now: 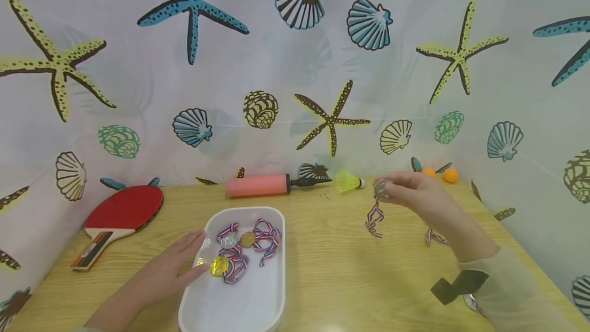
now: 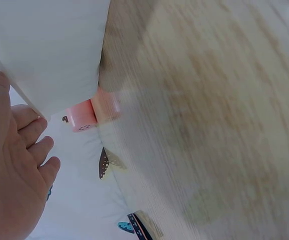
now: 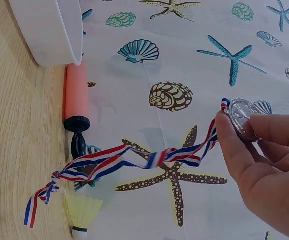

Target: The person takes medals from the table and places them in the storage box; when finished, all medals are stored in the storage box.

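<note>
My right hand (image 1: 417,196) pinches a silver medal (image 3: 242,120) between thumb and fingers, above the right side of the table. From it a red, white and blue ribbon (image 3: 157,159) hangs down, knotted near its end. At the left rim of a white plastic bin (image 1: 282,291) rests my left hand (image 1: 161,273), its fingers loosely extended and the thumb reaching over the rim. Inside the bin lie another silver medal (image 1: 228,241), a bronze-coloured medal (image 1: 247,240) and a gold medal (image 1: 219,266), with their striped ribbons bunched around them.
Left of the bin lies a red table tennis paddle (image 1: 126,209). Behind it are a pink hand pump (image 1: 258,185) and a yellow shuttlecock (image 1: 346,182). Orange balls (image 1: 450,175) sit far right. Another ribbon (image 1: 435,238) and a partly hidden medal (image 1: 472,302) lie by the right arm.
</note>
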`<action>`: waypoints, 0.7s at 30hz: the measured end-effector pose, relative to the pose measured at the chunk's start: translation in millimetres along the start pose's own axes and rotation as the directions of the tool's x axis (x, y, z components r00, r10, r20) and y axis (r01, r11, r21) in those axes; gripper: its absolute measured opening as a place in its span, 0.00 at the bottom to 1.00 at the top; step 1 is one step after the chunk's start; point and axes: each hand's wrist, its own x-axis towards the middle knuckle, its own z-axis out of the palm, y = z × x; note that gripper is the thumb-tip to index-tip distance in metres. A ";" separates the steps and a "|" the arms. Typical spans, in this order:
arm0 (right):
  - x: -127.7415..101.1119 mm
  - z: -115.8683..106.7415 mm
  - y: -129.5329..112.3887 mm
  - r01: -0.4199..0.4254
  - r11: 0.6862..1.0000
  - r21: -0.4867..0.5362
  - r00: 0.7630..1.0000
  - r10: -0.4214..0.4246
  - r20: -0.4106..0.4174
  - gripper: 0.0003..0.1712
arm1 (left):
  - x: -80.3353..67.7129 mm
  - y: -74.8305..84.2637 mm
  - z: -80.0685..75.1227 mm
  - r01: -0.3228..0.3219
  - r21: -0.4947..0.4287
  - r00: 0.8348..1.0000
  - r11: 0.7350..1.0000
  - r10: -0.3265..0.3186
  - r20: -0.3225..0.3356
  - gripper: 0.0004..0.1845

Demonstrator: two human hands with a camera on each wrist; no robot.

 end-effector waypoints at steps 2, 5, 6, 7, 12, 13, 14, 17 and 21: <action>1.1 1.5 -1.6 0.009 1.000 -0.014 1.000 -0.009 -0.002 0.22 | 0.0 0.2 -0.2 0.006 0.000 1.000 1.000 -0.006 0.002 0.42; 2.4 4.2 -4.0 0.012 0.999 -0.045 1.000 -0.013 -0.013 0.23 | -0.2 0.7 -0.8 0.003 0.001 1.000 1.000 -0.003 0.010 0.42; 2.7 5.2 -4.8 0.007 0.998 -0.062 1.000 -0.008 -0.020 0.24 | -0.4 1.0 -0.9 0.005 -0.001 1.000 1.000 -0.005 0.011 0.42; 3.2 6.1 -5.7 0.002 0.997 -0.080 1.000 -0.004 -0.026 0.24 | -0.4 1.0 -0.9 0.003 -0.001 1.000 1.000 -0.003 0.013 0.42; 7.6 13.0 -15.0 -0.018 0.992 -0.122 0.999 0.013 -0.042 0.22 | -0.8 -0.3 0.1 -0.005 0.007 1.000 1.000 0.005 0.006 0.42; 8.9 14.6 -17.5 -0.011 0.993 -0.119 0.999 0.007 -0.038 0.22 | -0.7 -0.8 0.4 -0.008 0.010 1.000 1.000 0.008 0.001 0.41; 10.4 16.3 -20.1 -0.004 0.994 -0.112 0.999 0.000 -0.034 0.21 | -0.7 -1.2 0.7 -0.007 0.011 1.000 1.000 0.007 -0.003 0.41; 15.2 21.8 -27.7 0.024 0.995 -0.094 0.999 -0.026 -0.023 0.19 | -0.6 -2.2 1.6 -0.003 0.014 1.000 1.000 0.003 -0.012 0.41; 21.1 32.3 -38.1 0.056 0.996 -0.063 0.998 -0.056 -0.014 0.18 | -0.4 -2.3 1.9 -0.006 0.017 1.000 1.000 0.006 -0.011 0.41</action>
